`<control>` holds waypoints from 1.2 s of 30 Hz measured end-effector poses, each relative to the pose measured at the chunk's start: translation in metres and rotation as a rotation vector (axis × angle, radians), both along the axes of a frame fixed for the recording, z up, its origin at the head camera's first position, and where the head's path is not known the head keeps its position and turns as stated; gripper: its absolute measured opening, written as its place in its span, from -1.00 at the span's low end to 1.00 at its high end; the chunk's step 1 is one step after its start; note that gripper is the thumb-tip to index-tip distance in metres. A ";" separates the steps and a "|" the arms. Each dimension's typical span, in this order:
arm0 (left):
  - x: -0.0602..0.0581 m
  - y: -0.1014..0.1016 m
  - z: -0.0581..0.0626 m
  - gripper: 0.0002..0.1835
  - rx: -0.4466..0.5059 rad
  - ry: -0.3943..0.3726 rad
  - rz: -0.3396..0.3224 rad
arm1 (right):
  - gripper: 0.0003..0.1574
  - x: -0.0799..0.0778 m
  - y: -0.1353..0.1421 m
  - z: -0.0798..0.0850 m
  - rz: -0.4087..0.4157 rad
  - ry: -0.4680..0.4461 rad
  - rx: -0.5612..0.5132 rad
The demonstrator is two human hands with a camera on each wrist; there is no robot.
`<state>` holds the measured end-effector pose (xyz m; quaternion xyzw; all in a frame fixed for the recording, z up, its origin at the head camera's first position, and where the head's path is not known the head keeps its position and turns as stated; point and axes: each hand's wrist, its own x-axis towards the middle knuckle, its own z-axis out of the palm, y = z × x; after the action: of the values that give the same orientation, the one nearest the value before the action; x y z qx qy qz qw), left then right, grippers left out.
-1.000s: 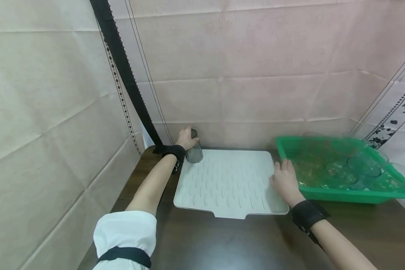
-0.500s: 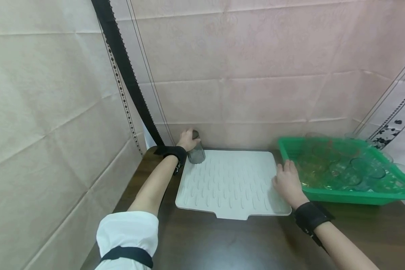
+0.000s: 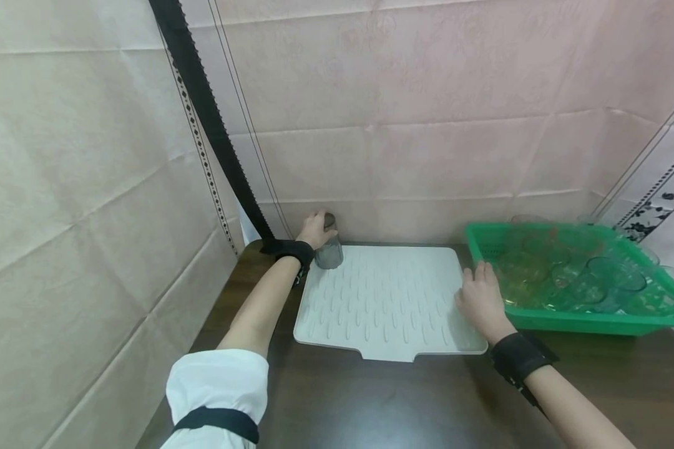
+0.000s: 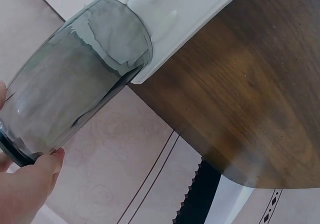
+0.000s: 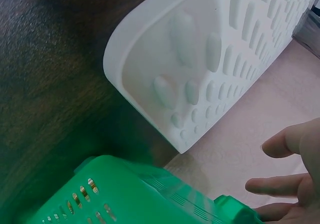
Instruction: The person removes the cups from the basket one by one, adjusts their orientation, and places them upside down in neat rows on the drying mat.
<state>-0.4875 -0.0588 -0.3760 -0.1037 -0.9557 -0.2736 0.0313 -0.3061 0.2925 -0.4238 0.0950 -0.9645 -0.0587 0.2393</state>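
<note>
My left hand [image 3: 317,231] grips a grey-tinted drinking glass [image 3: 329,254] at the back left corner of a white ribbed draining tray [image 3: 387,299]. Seen from the left wrist, fingers [image 4: 37,176] and thumb pinch the dark, thick end of the glass [image 4: 75,79], while its wide other end meets the tray [image 4: 175,22] close to the edge. My right hand [image 3: 481,299] hovers by the tray's right side with nothing in it. Its fingers [image 5: 277,185] look relaxed and spread in the right wrist view, between the tray [image 5: 150,69] and a green basket [image 5: 130,194].
To the right, the green plastic basket [image 3: 573,321] holds several clear glasses [image 3: 618,277]. Everything stands on a dark wooden table [image 3: 359,405]. Pale cloth walls [image 3: 438,125] rise right behind the tray and along the left side. A black strap [image 3: 213,125] hangs in the left corner.
Almost nothing differs. The head view shifts slightly; the left hand keeps its grip on the glass at the same corner, and the right hand stays beside the tray.
</note>
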 end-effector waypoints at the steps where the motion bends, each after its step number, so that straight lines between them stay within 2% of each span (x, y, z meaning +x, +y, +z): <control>1: 0.000 0.000 0.000 -0.26 -0.001 0.005 0.001 | -0.49 0.000 0.000 0.000 0.001 0.002 -0.004; 10: 0.006 0.001 -0.003 -0.21 -0.041 0.012 -0.007 | -0.47 0.002 0.000 0.000 -0.015 -0.022 -0.073; 16: 0.005 -0.001 -0.005 -0.15 -0.088 -0.010 -0.027 | -0.49 0.004 0.000 0.001 -0.010 -0.016 -0.070; 21: 0.005 -0.001 -0.004 -0.14 -0.075 -0.026 -0.027 | -0.49 0.002 0.001 0.000 0.000 0.003 -0.048; 31: 0.010 -0.001 0.000 -0.13 -0.067 -0.046 -0.024 | -0.44 0.001 0.002 0.000 -0.021 -0.063 -0.069; 36: 0.015 -0.003 0.003 -0.13 -0.068 -0.062 -0.019 | -0.44 0.001 0.003 0.000 -0.003 -0.047 -0.078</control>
<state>-0.4730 -0.0619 -0.3727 -0.1052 -0.9640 -0.2442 -0.0046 -0.3049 0.2953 -0.4234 0.0854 -0.9715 -0.0194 0.2201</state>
